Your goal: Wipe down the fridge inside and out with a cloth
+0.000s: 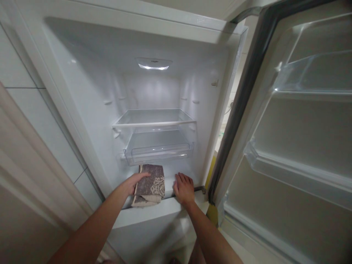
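Folded grey-brown cloth with cream pattern (pixel 150 185) is clamped by left hand (pixel 134 184) fingers at front edge (pixel 145 215) of white fridge (pixel 82 95), below clear plastic drawer (pixel 159 157). Right hand (pixel 183 189) is placed nearby, fingers slightly apart.

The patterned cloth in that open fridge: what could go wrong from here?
The cloth might slip: the left hand seems to grip it only at one side. Lifted or pushed back, it could bump the clear drawer just beyond it. And the open door, on the right, might knock the right arm if it swung in.
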Demonstrator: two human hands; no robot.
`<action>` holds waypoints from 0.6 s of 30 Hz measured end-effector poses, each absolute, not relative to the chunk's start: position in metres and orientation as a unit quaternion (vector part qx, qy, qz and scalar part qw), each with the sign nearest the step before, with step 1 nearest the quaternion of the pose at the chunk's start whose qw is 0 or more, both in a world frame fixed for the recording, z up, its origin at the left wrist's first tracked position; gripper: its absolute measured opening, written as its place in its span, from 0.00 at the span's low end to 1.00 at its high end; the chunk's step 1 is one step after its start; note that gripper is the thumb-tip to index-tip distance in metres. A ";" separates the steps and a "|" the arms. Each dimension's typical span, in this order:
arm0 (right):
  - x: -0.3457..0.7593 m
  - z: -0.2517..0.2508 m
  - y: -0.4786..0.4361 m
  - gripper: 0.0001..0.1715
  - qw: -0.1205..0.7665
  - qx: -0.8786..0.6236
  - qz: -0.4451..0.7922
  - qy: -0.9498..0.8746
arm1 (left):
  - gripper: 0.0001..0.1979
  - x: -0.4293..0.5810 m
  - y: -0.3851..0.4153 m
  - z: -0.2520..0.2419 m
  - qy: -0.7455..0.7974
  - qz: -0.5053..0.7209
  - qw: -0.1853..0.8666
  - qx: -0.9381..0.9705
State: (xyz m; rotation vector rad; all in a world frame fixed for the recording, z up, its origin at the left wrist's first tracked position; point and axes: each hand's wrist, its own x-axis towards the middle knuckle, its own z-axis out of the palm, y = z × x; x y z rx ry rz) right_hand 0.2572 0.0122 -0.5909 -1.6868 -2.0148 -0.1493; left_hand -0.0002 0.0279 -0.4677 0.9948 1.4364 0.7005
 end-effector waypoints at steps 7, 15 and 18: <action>0.257 -0.588 0.010 0.25 0.247 -0.618 -0.047 -0.745 | 0.27 0.014 -0.011 -0.439 0.587 0.246 0.493 0.593; 0.257 -0.587 0.009 0.24 0.247 -0.619 -0.056 -0.743 | 0.27 0.017 -0.037 -0.447 0.575 0.151 0.111 0.797; 0.257 -0.590 0.010 0.24 0.246 -0.620 -0.062 -0.743 | 0.33 0.014 -0.042 -0.484 0.564 0.070 0.073 0.819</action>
